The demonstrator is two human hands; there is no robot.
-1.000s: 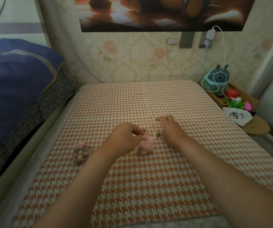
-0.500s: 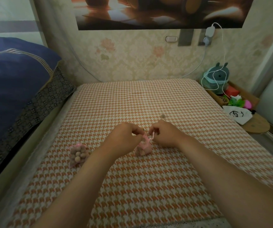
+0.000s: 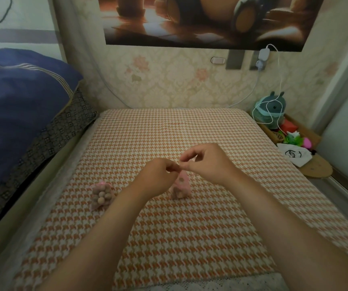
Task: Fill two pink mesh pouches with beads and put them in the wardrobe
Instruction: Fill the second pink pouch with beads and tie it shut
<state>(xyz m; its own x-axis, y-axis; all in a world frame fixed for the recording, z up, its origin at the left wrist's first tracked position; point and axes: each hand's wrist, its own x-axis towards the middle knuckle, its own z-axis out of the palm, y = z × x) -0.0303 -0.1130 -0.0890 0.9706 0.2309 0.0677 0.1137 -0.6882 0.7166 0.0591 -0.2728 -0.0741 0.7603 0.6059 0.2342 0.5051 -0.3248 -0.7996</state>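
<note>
A person's two bare hands meet over a small pink mesh pouch that stands on the orange-and-white houndstooth bed cover, its body lumpy with beads. The left hand pinches the gathered neck of this pouch, thumb and forefinger pressed together. Just past the pouch's top, the right hand holds its thumb and forefinger closed on something thin at the mouth. It is likely a drawstring, though it is too fine to make out. Neither grip is apart: both are clamped at the pouch's mouth, with the other fingers loosely curled.

The step in hand appears to be drawing this pouch shut. It should go best if the left grip steadies the neck low and keeps the pouch upright on the cover, while the right grip pulls the cord straight out and away from the neck, so the mesh gathers evenly and no bead slips out.

To the left of the held pouch and well apart from it, a second pink mesh pouch lies on the same cover, its round wooden beads showing through the mesh. Far to the right of the held pouch, off the bed, a white cloth bag with a drawn face rests on a low wooden stand. No wardrobe can be identified with certainty.
</note>
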